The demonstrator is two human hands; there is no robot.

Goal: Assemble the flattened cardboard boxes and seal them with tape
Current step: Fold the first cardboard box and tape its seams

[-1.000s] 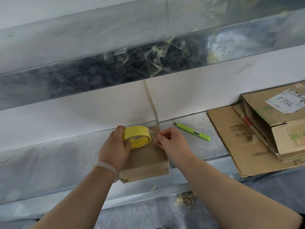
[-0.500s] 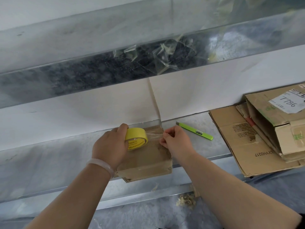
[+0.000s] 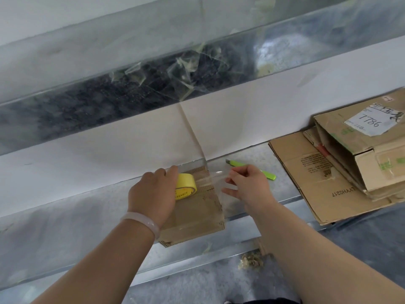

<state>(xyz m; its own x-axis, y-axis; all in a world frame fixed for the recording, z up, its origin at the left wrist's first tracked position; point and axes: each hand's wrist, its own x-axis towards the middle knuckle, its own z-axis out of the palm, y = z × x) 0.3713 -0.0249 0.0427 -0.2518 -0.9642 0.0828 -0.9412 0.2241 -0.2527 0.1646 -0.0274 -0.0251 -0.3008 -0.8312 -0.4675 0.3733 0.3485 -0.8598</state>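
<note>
Head view: on a metal ledge [image 3: 65, 216], the person's left hand [image 3: 151, 194] gripped a yellow roll [image 3: 186, 187], its fingers curled over the top and holding it down against the box [image 3: 197, 216]. The box, a small brown carton, sat on the ledge between the two hands, with some tape already shining across its top. A clear strip [image 3: 215, 183] ran taut from the roll across the box's far right corner to the right hand [image 3: 249, 187], which pinched the free end between thumb and fingertips just past the box's edge. A green knife [image 3: 238, 164] lay just behind that hand, partly hidden by it. Farther right, flat cardboard [image 3: 317, 178] lay beneath a labelled box [image 3: 372, 163].

The small box looked light and thin-walled, so it would probably slide or dent under a hard pull. Steadying it from above, as the left hand did, seemed the sound hold. The strip appeared thin and sticky and likely to fold onto itself, so it was best held only at its very end and under tension. The roll looked stiff and easy to grip by its rim.
</note>
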